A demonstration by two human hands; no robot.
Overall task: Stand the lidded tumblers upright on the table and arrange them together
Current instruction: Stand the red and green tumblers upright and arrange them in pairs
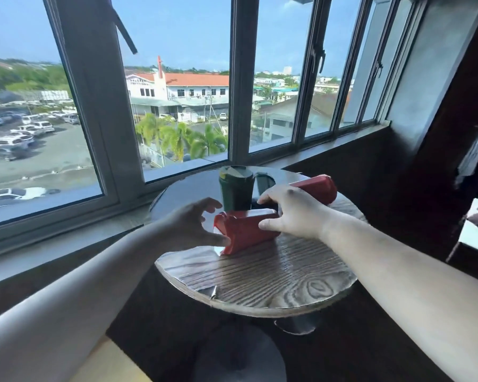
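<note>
Both hands hold the near red tumbler [246, 230], lying sideways at the centre of the table [273, 277]. Left hand [193, 224] curls round its lid end, and right hand [295, 213] grips its base. Green tumbler [236, 188] stands at 12 o'clock, and second red tumbler [318, 187] lies at 2 o'clock.

I see just one view here, a wide-angle one from the person's head, facing forward and tipped downward. The left forearm [100, 271] and right forearm [398, 271] reach in from the bottom corners. It sits close above the small round surface [260, 274] at lower centre. The window [177, 92] beyond fills the upper half, its frames bowing toward the edges.
</note>
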